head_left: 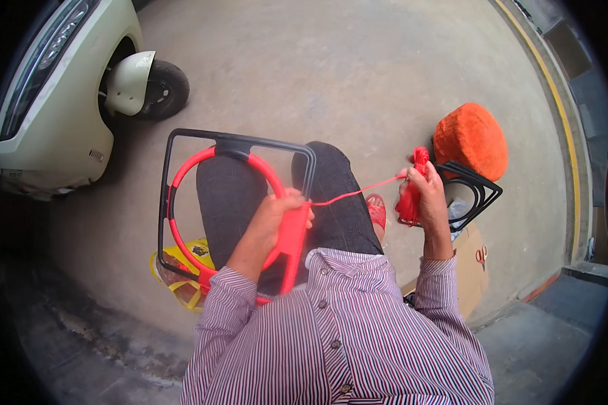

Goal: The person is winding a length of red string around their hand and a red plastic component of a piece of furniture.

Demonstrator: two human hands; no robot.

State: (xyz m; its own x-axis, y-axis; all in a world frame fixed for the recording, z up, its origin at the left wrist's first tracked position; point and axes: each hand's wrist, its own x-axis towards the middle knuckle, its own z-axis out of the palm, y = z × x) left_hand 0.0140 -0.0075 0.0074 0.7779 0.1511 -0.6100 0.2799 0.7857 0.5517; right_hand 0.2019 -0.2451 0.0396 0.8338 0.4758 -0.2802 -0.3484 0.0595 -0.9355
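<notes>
A black square wire frame (175, 135) with a round ring (186, 169) inside it rests on my lap. The ring is partly wrapped in red cord. My left hand (280, 216) grips the wrapped part of the ring at its right side. A taut red strand (355, 194) runs from there to my right hand (424, 192), which is raised to the right and closed on a bundle of red cord (412, 199).
An orange fluffy cushion (471, 138) sits on a black wire stool (479, 189) at the right. Red-handled scissors (482, 255) lie on cardboard (473, 277) beside me. A yellow bag (182, 270) lies at my left. A pale scooter (67, 94) stands at upper left.
</notes>
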